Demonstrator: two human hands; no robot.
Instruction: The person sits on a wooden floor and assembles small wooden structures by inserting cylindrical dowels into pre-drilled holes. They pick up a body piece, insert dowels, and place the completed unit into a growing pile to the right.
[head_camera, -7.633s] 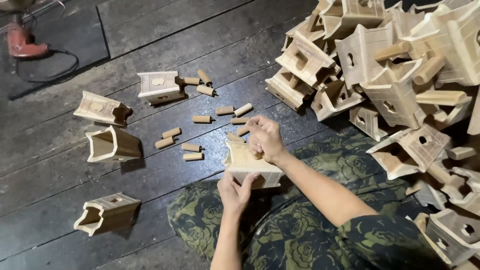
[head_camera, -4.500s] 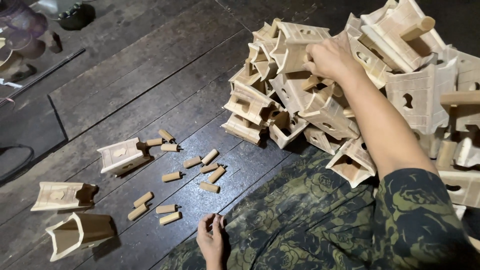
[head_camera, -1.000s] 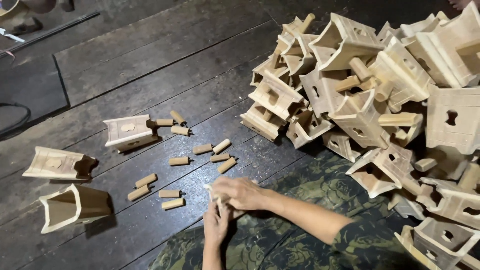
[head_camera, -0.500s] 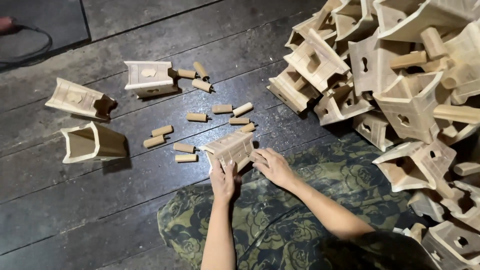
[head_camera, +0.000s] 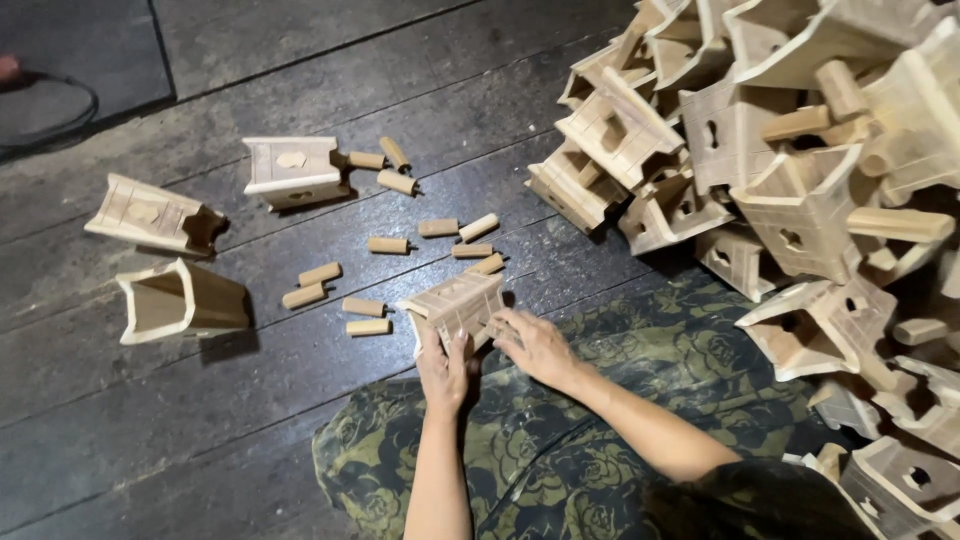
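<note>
Both hands now clasp one wooden box piece (head_camera: 455, 308) on the floor (head_camera: 250, 400) before the patterned cloth (head_camera: 600, 420): left hand (head_camera: 445, 370) beneath, right hand (head_camera: 535, 345) alongside, fingers clamped. Half a second earlier it lay similarly held; dowels (head_camera: 365, 308) and the far pile (head_camera: 780, 170) lie unchanged beyond.

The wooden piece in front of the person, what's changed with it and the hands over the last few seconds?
The right hand, which had reached up into the big pile, came back down. Both hands now grip a flared wooden piece on the floor by the dowels; the left hand, empty before, holds its near end. The three finished pieces on the left stayed put.
</note>
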